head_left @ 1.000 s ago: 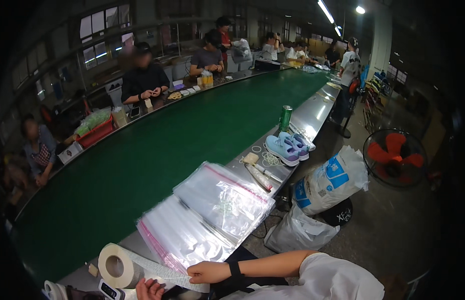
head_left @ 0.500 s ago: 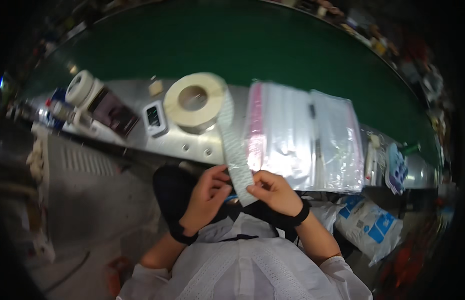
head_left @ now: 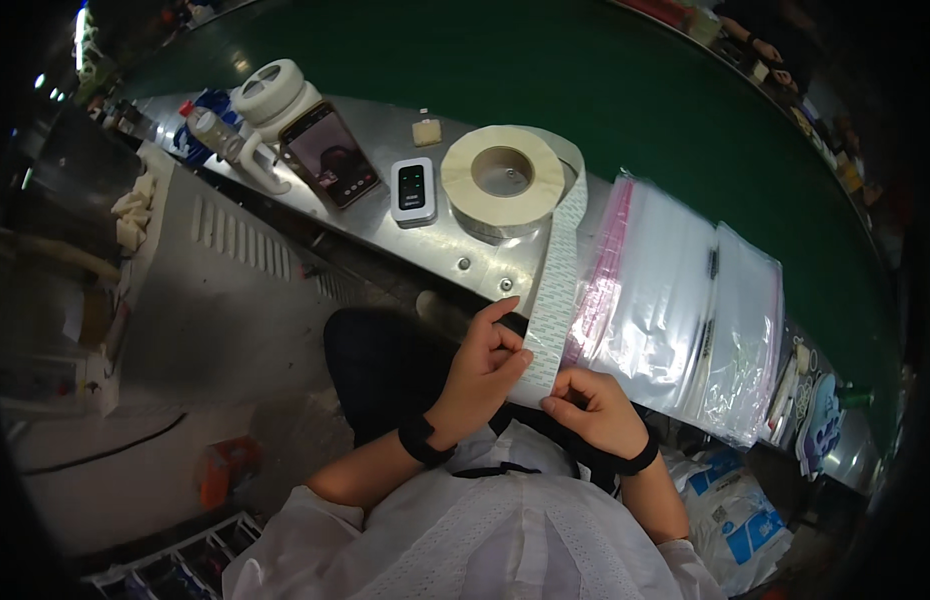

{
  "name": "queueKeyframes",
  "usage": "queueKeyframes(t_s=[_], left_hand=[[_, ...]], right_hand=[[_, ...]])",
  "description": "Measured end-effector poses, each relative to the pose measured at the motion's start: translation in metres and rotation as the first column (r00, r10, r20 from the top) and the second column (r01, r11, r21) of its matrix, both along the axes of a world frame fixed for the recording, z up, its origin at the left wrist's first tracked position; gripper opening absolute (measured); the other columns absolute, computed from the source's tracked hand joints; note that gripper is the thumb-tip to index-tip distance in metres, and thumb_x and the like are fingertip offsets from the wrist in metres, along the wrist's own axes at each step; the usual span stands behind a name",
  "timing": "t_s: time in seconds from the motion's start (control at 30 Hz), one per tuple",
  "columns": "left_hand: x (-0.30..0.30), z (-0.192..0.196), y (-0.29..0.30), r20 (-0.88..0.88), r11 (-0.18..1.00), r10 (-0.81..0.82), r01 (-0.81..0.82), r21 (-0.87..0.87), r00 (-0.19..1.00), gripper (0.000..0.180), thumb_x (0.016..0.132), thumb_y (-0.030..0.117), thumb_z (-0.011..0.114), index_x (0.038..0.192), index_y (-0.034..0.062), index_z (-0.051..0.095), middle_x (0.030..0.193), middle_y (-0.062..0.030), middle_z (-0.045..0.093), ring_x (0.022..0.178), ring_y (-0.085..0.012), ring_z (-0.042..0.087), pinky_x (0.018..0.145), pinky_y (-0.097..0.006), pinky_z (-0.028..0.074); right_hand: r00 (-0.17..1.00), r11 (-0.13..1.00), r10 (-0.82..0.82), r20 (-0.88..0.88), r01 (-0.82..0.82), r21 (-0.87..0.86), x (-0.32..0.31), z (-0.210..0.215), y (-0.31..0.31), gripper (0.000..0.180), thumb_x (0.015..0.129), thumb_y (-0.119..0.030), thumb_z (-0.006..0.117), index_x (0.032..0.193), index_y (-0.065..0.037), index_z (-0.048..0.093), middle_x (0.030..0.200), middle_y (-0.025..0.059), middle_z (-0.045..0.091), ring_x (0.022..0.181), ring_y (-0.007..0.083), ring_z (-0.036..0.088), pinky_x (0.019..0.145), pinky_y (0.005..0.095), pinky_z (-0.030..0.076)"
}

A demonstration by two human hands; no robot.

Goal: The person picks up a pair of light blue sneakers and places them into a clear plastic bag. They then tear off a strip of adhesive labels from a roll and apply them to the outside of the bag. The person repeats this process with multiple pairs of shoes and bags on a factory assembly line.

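Your lap is mostly hidden behind your arms, and the strip's fine print is too small to make out. Your left hand pinches the strip's lower edge between thumb and fingers; your right hand pinches its bottom end just beside it. The strip runs up from both hands to the roll on the table, beside clear bags.

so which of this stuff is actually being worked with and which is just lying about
In use:
- label strip, held by left hand and right hand
- label roll feeding it

Lying about:
- phone
- small white device
- clear zip bags
- white tape rolls
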State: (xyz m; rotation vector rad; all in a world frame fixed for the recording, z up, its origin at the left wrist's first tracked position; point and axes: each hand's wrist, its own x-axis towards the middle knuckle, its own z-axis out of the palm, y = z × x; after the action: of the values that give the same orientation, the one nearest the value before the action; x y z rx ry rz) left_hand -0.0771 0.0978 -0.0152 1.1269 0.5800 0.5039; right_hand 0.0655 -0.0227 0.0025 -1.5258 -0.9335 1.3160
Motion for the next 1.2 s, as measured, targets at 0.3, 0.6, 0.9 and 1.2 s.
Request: queueKeyframes(t_s=[0.3, 0.6, 0.9, 1.2], left_hand=[[-0.004, 0.011, -0.024, -0.206, 0.696, 0.114, 0.069, 0.714, 0.972, 0.02, 0.081, 0.014, 0.065, 0.099, 0.0053, 0.06, 0.087, -0.0081, 0.055, 0.072, -0.0182, 0.058, 0.061, -0.026, 0.047], [0.004, 0.008, -0.006, -0.166, 0.795, -0.105, 0.183, 0.579, 0.981, 0.01, 0.083, 0.011, 0.062, 0.088, 0.0024, 0.063, 0.081, -0.0074, 0.058, 0.07, -0.0172, 0.058, 0.059, -0.026, 0.045], [0.008, 0.017, 0.042, -0.218, 0.513, 0.039, 0.168, 0.842, 0.975, 0.007, 0.081, 0.011, 0.058, 0.081, 0.0041, 0.06, 0.075, -0.0086, 0.056, 0.071, -0.0253, 0.058, 0.061, -0.033, 0.047], [0.061, 0.018, 0.027, -0.188, 0.282, -0.385, 0.309, 0.908, 0.904, 0.036, 0.082, 0.018, 0.06, 0.113, 0.0021, 0.055, 0.117, -0.0161, 0.055, 0.117, -0.0319, 0.046, 0.093, -0.04, 0.037]], right_hand=[[0.944, 0.971, -0.11, 0.31, 0.036, 0.236, -0.002, -0.002, 0.004, 0.009, 0.08, -0.006, 0.064, 0.084, -0.001, 0.058, 0.07, 0.0062, 0.056, 0.059, 0.0129, 0.052, 0.054, 0.0248, 0.041], [0.917, 0.965, -0.153, 0.368, 0.059, 0.255, -0.002, 0.0, -0.005, 0.008, 0.079, -0.006, 0.065, 0.085, -0.002, 0.061, 0.071, 0.0083, 0.057, 0.06, 0.0169, 0.055, 0.056, 0.0268, 0.043], [0.842, 0.983, -0.113, 0.527, 0.018, 0.181, -0.015, -0.008, -0.016, 0.008, 0.081, -0.012, 0.062, 0.084, -0.004, 0.061, 0.077, 0.0089, 0.061, 0.066, 0.0231, 0.059, 0.06, 0.0304, 0.046], [0.439, 0.888, -0.406, 0.802, 0.397, 0.232, 0.041, -0.003, -0.03, 0.018, 0.077, -0.022, 0.065, 0.082, -0.005, 0.062, 0.084, 0.0078, 0.059, 0.078, 0.0248, 0.059, 0.065, 0.0344, 0.049]])
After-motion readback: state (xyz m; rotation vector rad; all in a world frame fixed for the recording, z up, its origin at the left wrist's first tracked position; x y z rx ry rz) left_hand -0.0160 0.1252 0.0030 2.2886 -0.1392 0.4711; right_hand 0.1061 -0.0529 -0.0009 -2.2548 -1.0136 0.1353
